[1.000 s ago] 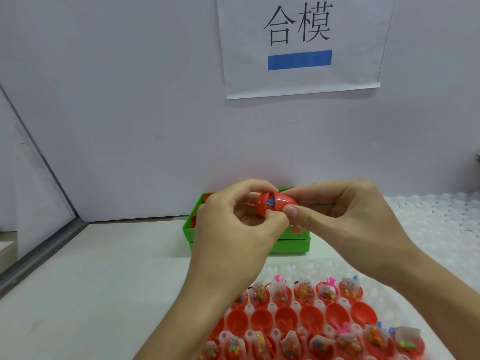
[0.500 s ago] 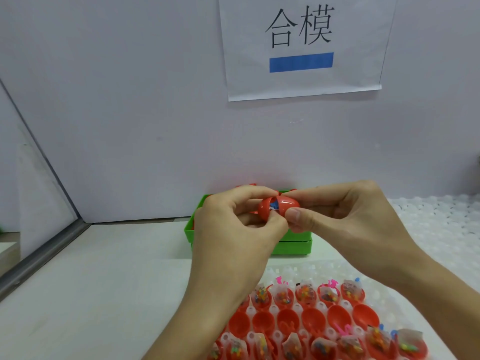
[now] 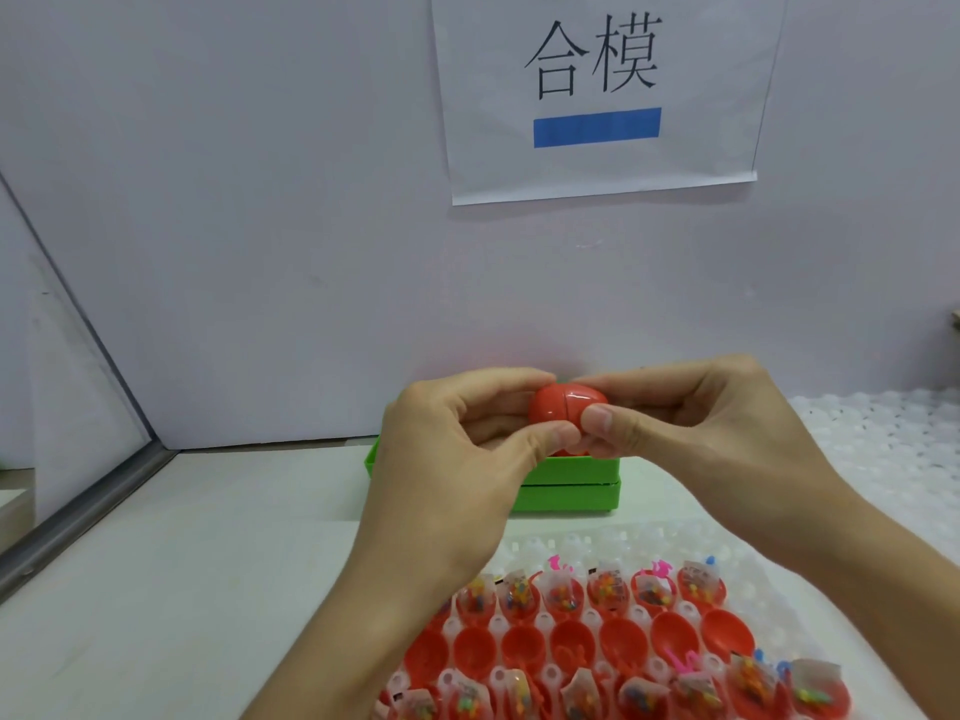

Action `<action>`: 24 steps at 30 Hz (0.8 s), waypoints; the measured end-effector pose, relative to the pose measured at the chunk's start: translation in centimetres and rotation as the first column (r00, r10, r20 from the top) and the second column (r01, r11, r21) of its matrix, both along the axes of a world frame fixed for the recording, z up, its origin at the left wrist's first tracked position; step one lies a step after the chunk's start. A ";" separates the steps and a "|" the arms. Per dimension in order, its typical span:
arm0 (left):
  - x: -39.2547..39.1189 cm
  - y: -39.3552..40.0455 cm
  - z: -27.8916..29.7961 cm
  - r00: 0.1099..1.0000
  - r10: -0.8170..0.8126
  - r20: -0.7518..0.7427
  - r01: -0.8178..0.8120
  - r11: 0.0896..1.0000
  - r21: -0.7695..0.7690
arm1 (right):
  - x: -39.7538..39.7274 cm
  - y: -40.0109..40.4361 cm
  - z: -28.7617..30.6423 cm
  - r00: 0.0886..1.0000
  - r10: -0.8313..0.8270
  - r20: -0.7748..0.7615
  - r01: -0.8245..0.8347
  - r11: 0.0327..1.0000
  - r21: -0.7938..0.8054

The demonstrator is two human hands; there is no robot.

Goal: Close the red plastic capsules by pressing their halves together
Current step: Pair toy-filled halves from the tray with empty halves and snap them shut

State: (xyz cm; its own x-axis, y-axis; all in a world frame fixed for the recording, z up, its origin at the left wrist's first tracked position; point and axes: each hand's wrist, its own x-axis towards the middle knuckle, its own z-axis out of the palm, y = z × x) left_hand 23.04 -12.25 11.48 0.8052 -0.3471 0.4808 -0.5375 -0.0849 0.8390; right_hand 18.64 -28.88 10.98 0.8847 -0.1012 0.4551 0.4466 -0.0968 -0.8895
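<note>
the glossy red egg-shaped plastic capsule (image 3: pixel 566 406) sits a little above the middle of the frame, held up in the air between both hands. its two halves meet along a thin dark seam left of its centre, and no gap shows there, so i judge it closed or a last squeeze from it. the left hand (image 3: pixel 462 459) grips the left half, forefinger curled over the top and thumb tucked beneath; the right hand (image 3: pixel 696 433) pinches the right half the same way, thumb pad flat against the lower front. gripping from opposite ends like this lets each hand push its half straight toward the other.

directly behind and below the capsule stands a bright green rectangular plastic box (image 3: pixel 566 485), probably where finished ones get dropped, though the hands hide most of its inside.

along the bottom of the frame lies a translucent white dimpled plastic tray (image 3: pixel 597 545) holding rows of open red capsule halves (image 3: pixel 571 641): the middle row mostly empty shells, the rows above and below it filled with small clear packets of coloured bits (image 3: pixel 605 589). they sit open side up, handy to lift out.

on the pale wall at upper right hangs a white paper sign (image 3: pixel 602 96) printed "合模" over a solid blue bar.
</note>
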 end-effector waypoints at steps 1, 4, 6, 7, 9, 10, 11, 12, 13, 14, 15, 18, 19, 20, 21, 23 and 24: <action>0.1 0.1 0.0 1.000 -0.016 -0.004 0.016 1.000 -0.009 | 0.0 0.0 0.0 1.000 0.002 -0.001 -0.002 1.000 -0.006; 0.3 0.1 -0.1 0.999 -0.046 -0.007 0.045 0.998 -0.045 | 0.0 0.1 -0.1 1.000 0.002 0.005 -0.002 1.000 -0.006; 0.4 0.1 -0.2 0.998 -0.054 -0.014 0.053 0.996 -0.075 | 0.1 0.2 -0.2 1.000 -0.005 0.011 0.005 1.000 0.007; 0.4 0.1 -0.3 0.998 -0.057 -0.020 0.055 0.995 -0.089 | 0.2 0.2 -0.2 1.000 -0.006 0.014 0.006 1.000 0.015; 0.6 0.1 -0.4 0.998 -0.061 -0.034 0.058 0.993 -0.107 | 0.3 0.3 -0.3 1.000 -0.011 0.017 0.011 1.000 0.021; 0.6 0.1 -0.5 0.997 -0.063 -0.042 0.059 0.992 -0.109 | 0.3 0.3 -0.4 1.000 -0.016 0.018 0.016 1.000 0.022; 0.6 0.1 -0.6 0.997 -0.061 -0.047 0.056 0.993 -0.106 | 0.3 0.3 -0.4 0.999 -0.024 0.021 0.024 1.000 0.021; 0.6 0.1 -0.6 0.997 -0.054 -0.048 0.049 0.994 -0.097 | 0.4 0.3 -0.4 0.999 -0.031 0.024 0.031 0.999 0.017; 0.6 0.1 -0.6 0.998 -0.044 -0.046 0.040 0.996 -0.085 | 0.4 0.4 -0.4 0.999 -0.037 0.028 0.037 0.999 0.012; 0.6 0.1 -0.6 0.999 -0.034 -0.040 0.031 0.997 -0.072 | 0.4 0.4 -0.4 0.999 -0.041 0.032 0.041 0.999 0.006; 0.6 0.1 -0.6 0.999 -0.024 -0.032 0.021 0.998 -0.062 | 0.4 0.4 -0.4 0.998 -0.043 0.037 0.043 0.999 0.000; 0.4 0.1 -0.4 1.000 -0.003 -0.017 0.002 0.999 -0.043 | 0.3 0.4 -0.4 0.998 -0.043 0.054 0.043 0.999 0.002; 0.4 0.1 -0.3 1.000 0.004 -0.017 -0.004 0.999 -0.039 | 0.3 0.4 -0.5 0.997 -0.042 0.057 0.042 0.999 0.010; 0.3 0.1 -0.3 1.000 0.012 -0.015 -0.012 0.999 -0.034 | 0.3 0.4 -0.5 0.998 -0.040 0.058 0.039 0.999 0.018; 0.3 0.2 -0.3 1.000 0.018 -0.014 -0.019 0.999 -0.031 | 0.3 0.5 -0.5 0.998 -0.037 0.058 0.035 0.999 0.026; 0.3 0.3 -0.2 1.000 0.026 -0.017 -0.027 0.999 -0.028 | 0.3 0.5 -0.5 0.998 -0.035 0.054 0.033 0.999 0.041; 0.3 0.3 -0.2 0.999 0.030 -0.016 -0.030 0.999 -0.024 | 0.3 0.5 -0.5 0.998 -0.037 0.052 0.035 0.998 0.046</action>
